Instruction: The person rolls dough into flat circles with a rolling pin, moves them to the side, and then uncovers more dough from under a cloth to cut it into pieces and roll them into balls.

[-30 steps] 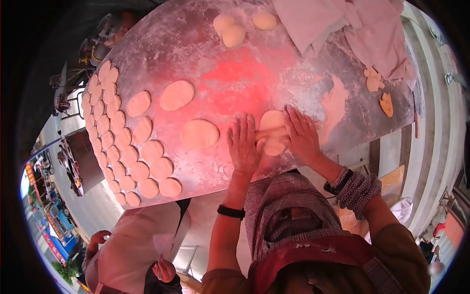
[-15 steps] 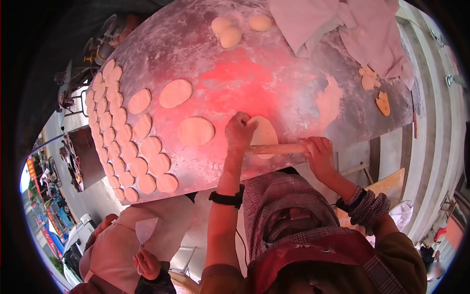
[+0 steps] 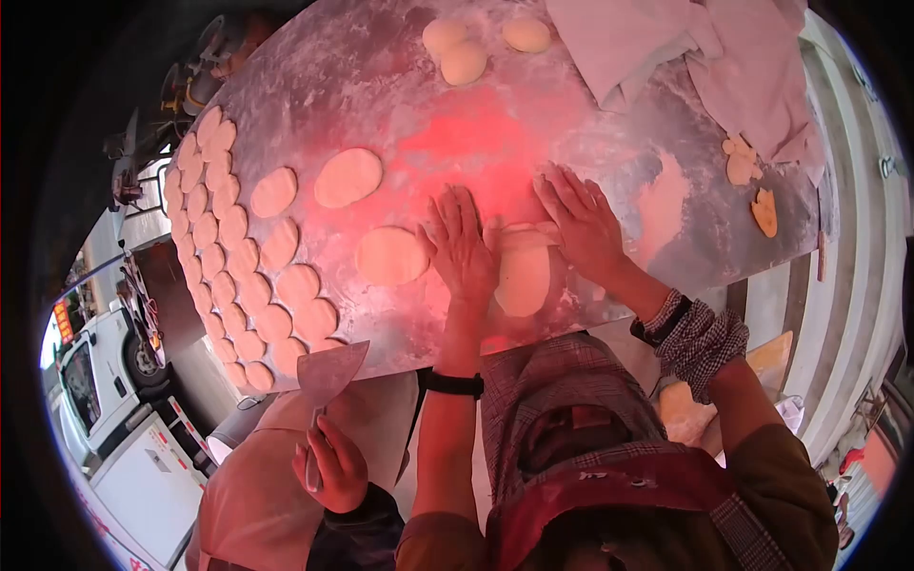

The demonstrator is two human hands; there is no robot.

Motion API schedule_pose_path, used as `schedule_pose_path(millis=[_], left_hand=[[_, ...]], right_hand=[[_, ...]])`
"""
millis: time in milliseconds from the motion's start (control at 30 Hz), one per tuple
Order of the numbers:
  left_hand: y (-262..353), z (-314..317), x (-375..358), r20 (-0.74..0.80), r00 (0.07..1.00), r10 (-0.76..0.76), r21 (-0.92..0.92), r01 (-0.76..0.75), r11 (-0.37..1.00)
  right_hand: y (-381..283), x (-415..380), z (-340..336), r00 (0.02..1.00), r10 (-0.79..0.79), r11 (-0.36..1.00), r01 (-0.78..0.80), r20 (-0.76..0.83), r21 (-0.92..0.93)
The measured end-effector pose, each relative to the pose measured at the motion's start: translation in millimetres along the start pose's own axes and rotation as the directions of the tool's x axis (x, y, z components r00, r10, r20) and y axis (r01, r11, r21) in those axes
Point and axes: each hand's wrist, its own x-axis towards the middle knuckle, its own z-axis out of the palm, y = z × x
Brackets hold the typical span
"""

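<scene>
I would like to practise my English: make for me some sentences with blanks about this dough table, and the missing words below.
1. The left hand and right hand lie at the two opposite ____ of the rolling pin.
2. Exactly ____ thick dough balls sit near the table's far edge.
3. The checked cuff is on the wearer's ____ arm.
4. A co-worker's hand, to the wearer's ____, holds a scraper.

ends; three; right; left

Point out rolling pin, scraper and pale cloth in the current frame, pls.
Rolling pin (image 3: 529, 236): head view, middle of the shaft.
Scraper (image 3: 330, 372): head view, flat of the blade.
Pale cloth (image 3: 628, 43): head view, left part of the fabric.
</scene>
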Motion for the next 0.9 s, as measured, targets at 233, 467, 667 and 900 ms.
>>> schedule_pose_path(millis=[233, 467, 667, 900], left_hand=[[-2, -10, -35, 0.158, 0.984, 0.076, -0.157, -0.052, 0.986], [34, -31, -3, 0.65, 0.757, -0.064, -0.419, 0.428, 0.801], [-16, -38, 58, 0.175, 0.954, -0.243, -0.215, 0.278, 0.936], [9, 32, 251, -0.399, 0.912, 0.097, -0.435, -0.281, 0.856]], right_hand=[[-13, -56, 8, 1.0, 0.008, 0.978, -0.009, 0.003, 0.209], [2, -111, -22, 0.991, 0.126, 0.973, -0.132, 0.047, 0.187], [25, -137, -52, 0.945, 0.294, 0.919, -0.321, 0.144, 0.229], [4, -133, -61, 0.851, 0.5, 0.726, -0.513, 0.161, 0.457]])
